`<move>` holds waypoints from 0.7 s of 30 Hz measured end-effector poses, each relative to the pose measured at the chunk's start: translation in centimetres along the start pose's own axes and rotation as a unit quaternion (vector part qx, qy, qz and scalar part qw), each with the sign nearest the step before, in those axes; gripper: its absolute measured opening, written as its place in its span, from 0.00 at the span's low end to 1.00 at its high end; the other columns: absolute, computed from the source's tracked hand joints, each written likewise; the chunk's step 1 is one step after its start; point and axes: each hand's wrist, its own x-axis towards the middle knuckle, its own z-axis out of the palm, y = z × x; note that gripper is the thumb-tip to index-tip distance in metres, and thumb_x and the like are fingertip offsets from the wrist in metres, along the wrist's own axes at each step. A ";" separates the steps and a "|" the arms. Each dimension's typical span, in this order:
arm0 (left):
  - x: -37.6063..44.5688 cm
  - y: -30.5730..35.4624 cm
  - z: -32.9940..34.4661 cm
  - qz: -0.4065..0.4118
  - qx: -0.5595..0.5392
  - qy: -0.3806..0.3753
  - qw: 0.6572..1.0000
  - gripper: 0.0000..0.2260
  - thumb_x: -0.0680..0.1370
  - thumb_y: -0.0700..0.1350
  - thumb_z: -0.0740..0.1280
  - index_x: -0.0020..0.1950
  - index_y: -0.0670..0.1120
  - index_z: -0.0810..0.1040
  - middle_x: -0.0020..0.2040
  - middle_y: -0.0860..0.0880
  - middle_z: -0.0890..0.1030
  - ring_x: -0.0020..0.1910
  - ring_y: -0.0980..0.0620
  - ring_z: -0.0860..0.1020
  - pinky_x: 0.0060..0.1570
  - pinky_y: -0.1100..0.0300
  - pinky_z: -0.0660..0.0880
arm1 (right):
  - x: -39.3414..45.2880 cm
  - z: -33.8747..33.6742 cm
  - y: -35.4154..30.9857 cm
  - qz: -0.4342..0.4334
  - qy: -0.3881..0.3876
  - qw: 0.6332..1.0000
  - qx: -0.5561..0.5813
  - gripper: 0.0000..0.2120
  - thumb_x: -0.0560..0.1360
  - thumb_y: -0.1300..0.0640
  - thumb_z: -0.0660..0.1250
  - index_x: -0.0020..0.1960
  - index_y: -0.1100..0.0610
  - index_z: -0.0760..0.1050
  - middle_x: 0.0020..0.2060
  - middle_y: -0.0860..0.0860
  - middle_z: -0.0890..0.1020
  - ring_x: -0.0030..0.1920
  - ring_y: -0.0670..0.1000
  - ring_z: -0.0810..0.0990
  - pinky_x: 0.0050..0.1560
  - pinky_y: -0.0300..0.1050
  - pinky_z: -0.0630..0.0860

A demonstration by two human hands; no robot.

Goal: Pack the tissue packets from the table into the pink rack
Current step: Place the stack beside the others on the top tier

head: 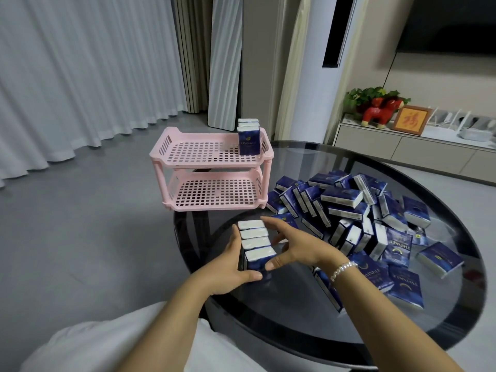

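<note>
Four upright navy-and-white tissue packets (254, 244) in a row at frame centre, gripped between left hand (233, 267) and right hand (295, 247); pink rack (188, 167) above.

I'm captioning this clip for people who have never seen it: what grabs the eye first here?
First, the heap of dark blue tissue packets sprawled over the right half of the round black glass table. Next, the two-tier pink plastic rack at the table's far left edge. In front, left hand and right hand clasp a row of upright packets.
</note>
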 end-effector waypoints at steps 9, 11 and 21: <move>0.4 0.6 -1.0 0.050 -0.063 0.103 0.991 0.43 0.72 0.46 0.74 0.77 0.55 0.50 0.74 0.54 0.61 0.71 0.59 0.62 0.68 0.65 0.58 | 0.6 -0.8 -0.6 -0.016 0.040 0.999 0.027 0.38 0.63 0.60 0.78 0.67 0.45 0.63 0.58 0.38 0.75 0.52 0.35 0.76 0.49 0.27 0.70; 0.5 0.9 -1.9 0.073 -0.087 0.114 0.987 0.41 0.70 0.46 0.75 0.75 0.60 0.55 0.72 0.57 0.66 0.69 0.60 0.65 0.68 0.64 0.62 | 0.7 -1.5 -1.3 -0.024 0.049 0.998 0.031 0.40 0.63 0.59 0.79 0.69 0.48 0.63 0.59 0.40 0.76 0.51 0.32 0.75 0.53 0.30 0.70; 1.3 6.4 -9.7 0.156 -0.075 0.144 0.974 0.36 0.69 0.47 0.76 0.73 0.59 0.63 0.67 0.60 0.73 0.66 0.60 0.71 0.68 0.54 0.68 | 1.9 -7.7 -7.9 -0.097 0.109 0.989 -0.023 0.41 0.64 0.51 0.78 0.71 0.47 0.63 0.63 0.39 0.74 0.57 0.36 0.74 0.53 0.34 0.70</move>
